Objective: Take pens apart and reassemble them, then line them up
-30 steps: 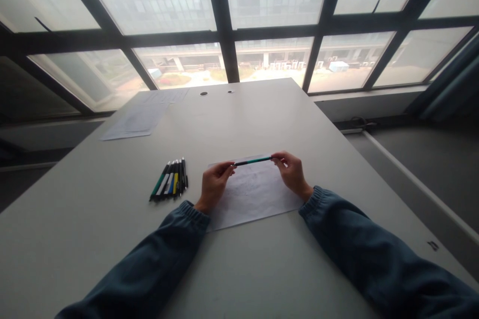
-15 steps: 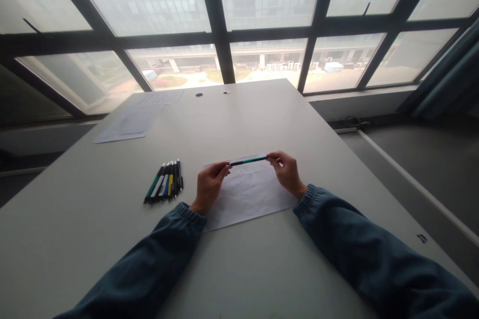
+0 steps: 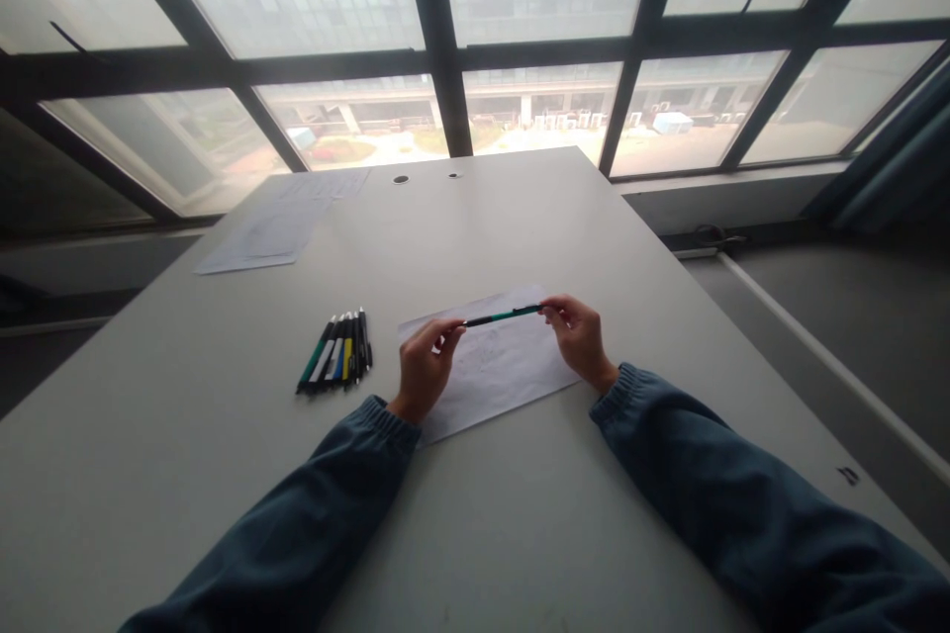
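The left hand and the right hand each pinch one end of a green-and-black pen, holding it level just above a white sheet of paper on the grey surface. A row of pens lies to the left of the left hand, apart from it. More papers rest near the surface's far left corner.

Both arms wear dark teal-blue sleeves with gathered elastic cuffs; hands bare.
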Motion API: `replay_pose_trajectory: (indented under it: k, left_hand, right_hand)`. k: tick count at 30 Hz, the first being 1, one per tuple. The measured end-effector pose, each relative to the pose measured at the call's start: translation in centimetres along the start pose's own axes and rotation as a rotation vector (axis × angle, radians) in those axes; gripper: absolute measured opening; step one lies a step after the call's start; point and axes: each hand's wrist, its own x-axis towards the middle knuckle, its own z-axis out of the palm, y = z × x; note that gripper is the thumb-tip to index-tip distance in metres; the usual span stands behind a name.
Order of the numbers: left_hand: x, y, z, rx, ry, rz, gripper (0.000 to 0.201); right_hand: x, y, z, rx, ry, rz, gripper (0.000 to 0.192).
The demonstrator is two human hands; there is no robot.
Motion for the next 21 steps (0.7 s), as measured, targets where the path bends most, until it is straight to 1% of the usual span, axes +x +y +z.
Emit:
replay_pose_trajectory:
  k: [2, 4, 9, 12, 16, 21]
  left_hand:
    - [0.0, 0.0, -0.1, 0.036, 0.005, 0.078, 0.019]
    - [0.1, 0.0, -0.1, 0.047, 0.012, 0.126, 0.016]
    - [0.3, 0.5, -0.1, -0.016, 0.044, 0.173, 0.012]
    - [0.4, 0.7, -0.1, -0.052, 0.048, 0.151, 0.012]
    - [0.2, 0.5, 0.0, -0.067, 0.060, 0.100, 0.012]
    - [0.0, 0.1, 0.1, -0.110, 0.030, 0.057, 0.012]
  right_hand:
    - [-0.1, 0.1, 0.0, 0.022, 0.013, 0.004, 0.013]
    - [-0.1, 0.1, 0.0, 0.042, 0.020, 0.009, 0.014]
    - [-0.3, -0.1, 0.1, 0.111, 0.025, 0.031, 0.017]
    - [-0.5, -0.3, 0.2, 0.156, 0.049, 0.070, 0.018]
    - [-0.9, -0.5, 0.2, 0.178, 0.074, 0.123, 0.020]
    - [-1.3, -0.7, 0.0, 0.187, 0.078, 0.146, 0.020]
